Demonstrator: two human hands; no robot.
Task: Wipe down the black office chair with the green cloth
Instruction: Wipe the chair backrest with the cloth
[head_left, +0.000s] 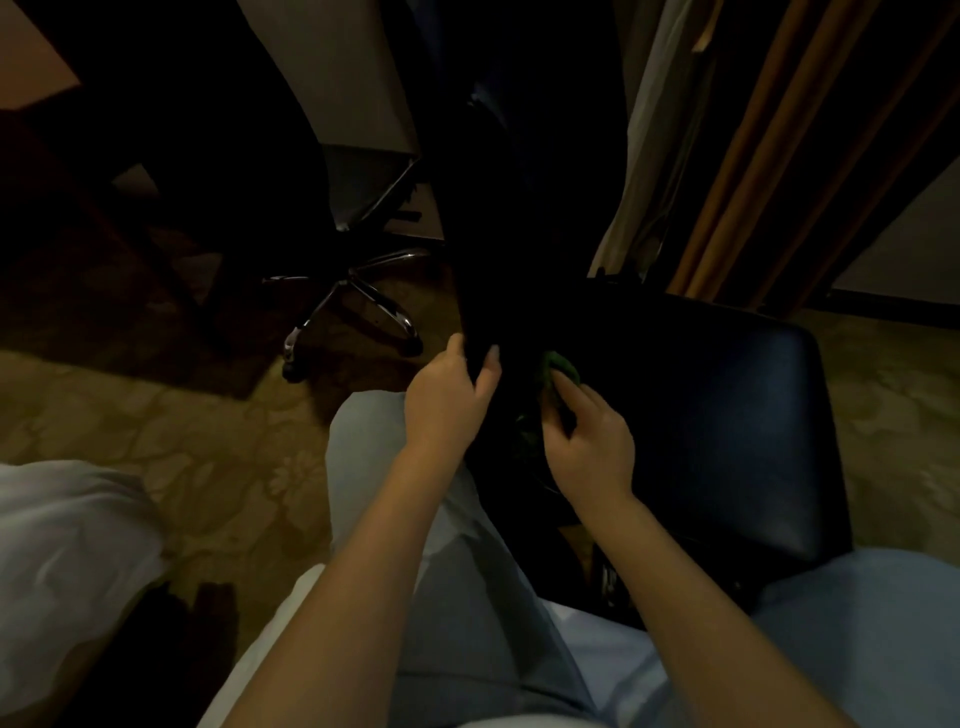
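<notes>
Cloth (561, 365) (green) in right hand (592, 441), against chair (727, 415)

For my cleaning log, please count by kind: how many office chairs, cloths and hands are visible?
Office chairs: 2, the black office chair and a second chair
Green cloth: 1
Hands: 2, left hand and right hand
Total: 5

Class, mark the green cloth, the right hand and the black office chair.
green cloth (560, 365): head view, fold above the fingers.
right hand (592, 447): head view, back of hand.
black office chair (727, 415): head view, seat cushion.
</notes>
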